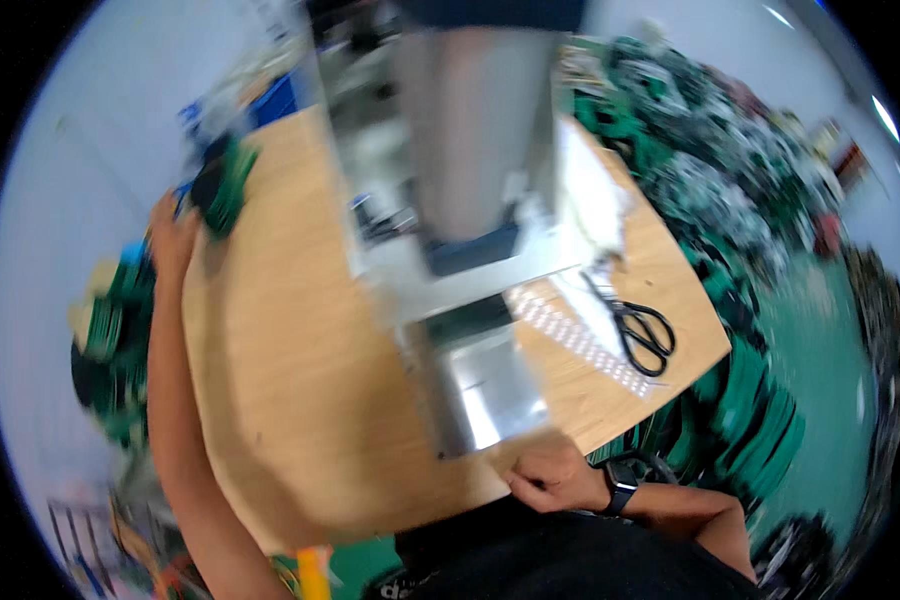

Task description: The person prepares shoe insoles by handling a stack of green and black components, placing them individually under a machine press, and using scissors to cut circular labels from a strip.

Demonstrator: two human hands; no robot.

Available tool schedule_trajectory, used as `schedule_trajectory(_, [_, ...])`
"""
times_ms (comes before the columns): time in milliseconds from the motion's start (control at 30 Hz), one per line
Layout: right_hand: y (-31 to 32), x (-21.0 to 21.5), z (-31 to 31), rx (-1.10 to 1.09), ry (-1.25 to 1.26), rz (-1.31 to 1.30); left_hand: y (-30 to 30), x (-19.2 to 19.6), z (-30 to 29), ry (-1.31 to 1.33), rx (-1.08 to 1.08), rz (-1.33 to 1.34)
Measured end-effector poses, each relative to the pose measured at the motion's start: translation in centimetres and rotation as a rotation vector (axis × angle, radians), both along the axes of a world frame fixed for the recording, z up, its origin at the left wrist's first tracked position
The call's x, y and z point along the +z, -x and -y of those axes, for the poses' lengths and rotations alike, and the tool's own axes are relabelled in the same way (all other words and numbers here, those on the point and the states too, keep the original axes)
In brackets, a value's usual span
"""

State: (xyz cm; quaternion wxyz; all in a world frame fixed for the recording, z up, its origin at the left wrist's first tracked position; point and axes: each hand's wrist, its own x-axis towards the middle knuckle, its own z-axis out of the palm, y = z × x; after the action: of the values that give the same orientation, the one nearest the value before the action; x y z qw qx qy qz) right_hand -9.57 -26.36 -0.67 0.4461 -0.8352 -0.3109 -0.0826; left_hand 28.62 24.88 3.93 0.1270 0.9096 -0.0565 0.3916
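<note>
My left hand (173,240) reaches to the far left edge of the table, arm stretched out. It is beside a dark green and black bundle (226,188); motion blur hides whether its fingers grip anything. My right hand (553,476), with a dark watch (621,484) on the wrist, rests curled at the table's front edge. Its fingers are closed, and nothing shows in them. Just beyond it lies the shiny metal plate (490,385) of a grey machine (475,130), which stands in the middle and is blurred.
Black-handled scissors (645,338) lie on the wooden table (290,330), right of the machine, beside a strip with pale dots (585,340) and white sheets (592,200). Green stacks (715,425) are heaped beyond the right edge. More green pieces (115,325) stand at the left.
</note>
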Motion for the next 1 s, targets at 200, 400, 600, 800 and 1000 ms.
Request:
schedule_trajectory(200, [0.7,-2.4,1.9,-0.075,-0.11,-0.012,-12.0,-2.4,4.8,-0.298,0.304,-0.141])
schedule_trajectory(400, [0.5,-1.2,1.2,-0.04,-0.128,0.018,-20.0,-4.3,-9.5,0.206,-0.218,-0.562])
schedule_trajectory(600, [0.1,-2.6,1.4,-0.154,0.022,-0.104,-7.5,-4.1,0.9,0.368,-0.313,-0.733])
schedule_trajectory(800, [0.9,-2.4,0.0,-0.153,-0.18,-0.167,17.2,0.5,8.2,0.513,-0.207,-0.853])
schedule_trajectory(1000, [0.9,0.0,-6.6,-0.067,-0.133,-0.105,32.7,0.8,15.9,-0.143,0.117,-0.596])
